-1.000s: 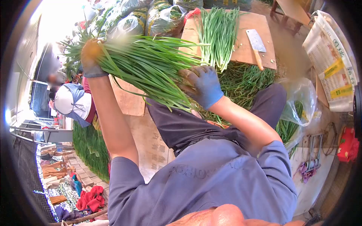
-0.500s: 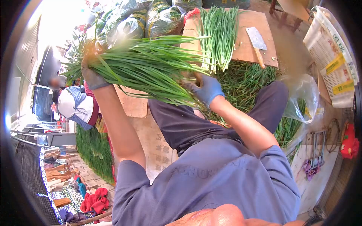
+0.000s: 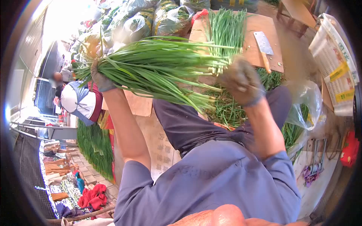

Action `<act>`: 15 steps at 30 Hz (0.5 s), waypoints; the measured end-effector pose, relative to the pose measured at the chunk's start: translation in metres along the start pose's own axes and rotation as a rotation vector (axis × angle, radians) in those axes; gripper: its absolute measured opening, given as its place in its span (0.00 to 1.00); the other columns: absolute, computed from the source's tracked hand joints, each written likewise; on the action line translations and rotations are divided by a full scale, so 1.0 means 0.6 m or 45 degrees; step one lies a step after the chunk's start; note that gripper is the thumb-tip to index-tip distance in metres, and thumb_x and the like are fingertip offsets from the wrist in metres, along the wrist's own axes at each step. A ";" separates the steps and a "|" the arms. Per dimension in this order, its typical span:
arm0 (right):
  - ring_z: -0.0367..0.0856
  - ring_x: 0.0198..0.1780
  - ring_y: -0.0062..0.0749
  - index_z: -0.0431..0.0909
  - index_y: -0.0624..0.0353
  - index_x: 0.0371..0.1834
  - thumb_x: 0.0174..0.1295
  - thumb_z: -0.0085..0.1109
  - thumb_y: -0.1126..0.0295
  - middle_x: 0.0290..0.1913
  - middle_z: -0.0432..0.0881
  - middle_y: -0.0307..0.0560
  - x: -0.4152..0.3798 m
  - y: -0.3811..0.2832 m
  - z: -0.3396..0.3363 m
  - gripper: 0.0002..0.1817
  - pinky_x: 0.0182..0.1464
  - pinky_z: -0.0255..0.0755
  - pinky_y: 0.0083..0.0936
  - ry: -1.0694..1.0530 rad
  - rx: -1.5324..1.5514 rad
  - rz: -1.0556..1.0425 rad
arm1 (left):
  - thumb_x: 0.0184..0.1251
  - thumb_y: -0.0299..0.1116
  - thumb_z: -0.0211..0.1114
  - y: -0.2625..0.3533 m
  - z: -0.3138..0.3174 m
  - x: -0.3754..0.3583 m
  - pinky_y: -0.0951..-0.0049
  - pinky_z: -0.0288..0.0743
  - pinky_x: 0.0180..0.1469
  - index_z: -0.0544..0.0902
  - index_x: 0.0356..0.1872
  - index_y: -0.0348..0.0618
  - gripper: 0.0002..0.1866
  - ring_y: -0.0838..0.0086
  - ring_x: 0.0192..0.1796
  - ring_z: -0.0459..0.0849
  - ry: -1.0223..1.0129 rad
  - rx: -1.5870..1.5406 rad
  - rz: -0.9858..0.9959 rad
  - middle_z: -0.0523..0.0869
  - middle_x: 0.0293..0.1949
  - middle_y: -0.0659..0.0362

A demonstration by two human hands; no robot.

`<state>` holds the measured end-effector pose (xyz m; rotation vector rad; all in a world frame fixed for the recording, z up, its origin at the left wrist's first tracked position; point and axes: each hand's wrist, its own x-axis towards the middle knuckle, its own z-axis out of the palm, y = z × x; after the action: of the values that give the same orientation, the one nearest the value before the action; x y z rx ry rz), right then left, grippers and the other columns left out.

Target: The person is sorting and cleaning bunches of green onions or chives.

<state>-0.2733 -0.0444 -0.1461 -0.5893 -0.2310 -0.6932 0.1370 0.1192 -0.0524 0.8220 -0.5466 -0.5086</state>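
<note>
My left hand [image 3: 102, 77], in a dirty grey-blue glove, is closed around a big bunch of garlic chives [image 3: 151, 69]. The bunch lies level above my lap, its pale cut ends fanned loosely to the right. Just beyond those ends is my right hand [image 3: 243, 81], apart from the bunch. Its glove is soiled brown on the palm side and blurred by motion. The fingers look curled in; whatever they may hold is hidden. Behind, more garlic chives [image 3: 226, 32] lie on a wooden board [image 3: 250, 49], with a cleaver [image 3: 264, 47] to their right.
Loose leaves [image 3: 228, 111] pile up below the board, between my knees. A clear plastic bag [image 3: 309, 101] of greens stands at right, near a printed sack [image 3: 335, 71]. Stuffed bags [image 3: 171, 19] sit at the back. A person in a white hat [image 3: 77, 98] is at left, near more chives [image 3: 94, 147].
My right hand has left the pale ends of the bunch, moved right and turned palm side up. My left hand keeps its grip. The view has shifted slightly.
</note>
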 end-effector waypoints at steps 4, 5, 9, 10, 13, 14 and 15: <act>0.55 0.13 0.20 0.64 0.48 0.15 0.75 0.46 0.49 0.10 0.58 0.28 -0.082 -0.085 -0.015 0.27 0.26 0.53 0.27 -0.011 -0.373 -0.145 | 0.66 0.37 0.57 -0.005 -0.010 -0.009 0.55 0.86 0.44 0.82 0.41 0.33 0.15 0.58 0.38 0.88 -0.097 -0.004 -0.050 0.88 0.37 0.47; 0.55 0.13 0.21 0.64 0.48 0.14 0.75 0.45 0.49 0.09 0.59 0.29 -0.105 -0.098 -0.028 0.28 0.26 0.53 0.28 -0.091 -0.481 -0.112 | 0.66 0.37 0.57 -0.008 -0.021 -0.004 0.55 0.85 0.44 0.82 0.41 0.33 0.15 0.58 0.39 0.88 -0.051 0.016 -0.028 0.88 0.37 0.47; 0.56 0.12 0.22 0.64 0.45 0.11 0.76 0.39 0.56 0.08 0.60 0.29 -0.182 -0.097 -0.073 0.28 0.27 0.55 0.23 0.021 -0.535 -0.153 | 0.65 0.38 0.58 -0.013 -0.064 0.033 0.52 0.83 0.49 0.82 0.42 0.33 0.16 0.55 0.43 0.87 0.008 -0.014 -0.016 0.87 0.39 0.45; 0.57 0.12 0.23 0.64 0.45 0.12 0.75 0.41 0.57 0.09 0.61 0.29 -0.189 -0.113 -0.070 0.27 0.27 0.56 0.24 0.018 -0.394 -0.255 | 0.64 0.38 0.59 -0.010 -0.059 0.030 0.52 0.83 0.50 0.82 0.42 0.33 0.17 0.55 0.43 0.86 -0.016 -0.053 -0.031 0.87 0.40 0.45; 0.60 0.15 0.24 0.64 0.45 0.14 0.74 0.45 0.59 0.12 0.64 0.32 -0.251 -0.155 -0.112 0.24 0.28 0.58 0.27 0.335 -0.273 -0.365 | 0.62 0.38 0.59 0.012 -0.062 0.029 0.52 0.82 0.51 0.81 0.45 0.32 0.18 0.55 0.45 0.86 -0.040 -0.067 -0.087 0.86 0.42 0.44; 0.62 0.16 0.23 0.64 0.46 0.15 0.73 0.46 0.60 0.14 0.66 0.33 -0.320 -0.146 -0.189 0.23 0.28 0.59 0.28 0.659 -0.446 -0.285 | 0.61 0.38 0.59 0.019 -0.060 0.032 0.52 0.82 0.52 0.81 0.46 0.32 0.19 0.55 0.45 0.86 -0.047 -0.058 -0.109 0.86 0.43 0.44; 0.68 0.22 0.27 0.69 0.49 0.19 0.72 0.48 0.58 0.21 0.73 0.37 -0.297 -0.149 -0.166 0.20 0.33 0.65 0.31 0.421 -0.528 0.017 | 0.63 0.39 0.58 0.021 -0.055 0.032 0.51 0.81 0.54 0.81 0.46 0.30 0.20 0.53 0.46 0.86 -0.060 -0.090 -0.089 0.86 0.43 0.42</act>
<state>-0.4654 -0.0621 -0.2578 -0.8570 0.2309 -0.8206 0.1748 0.1320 -0.0561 0.7650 -0.5417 -0.6096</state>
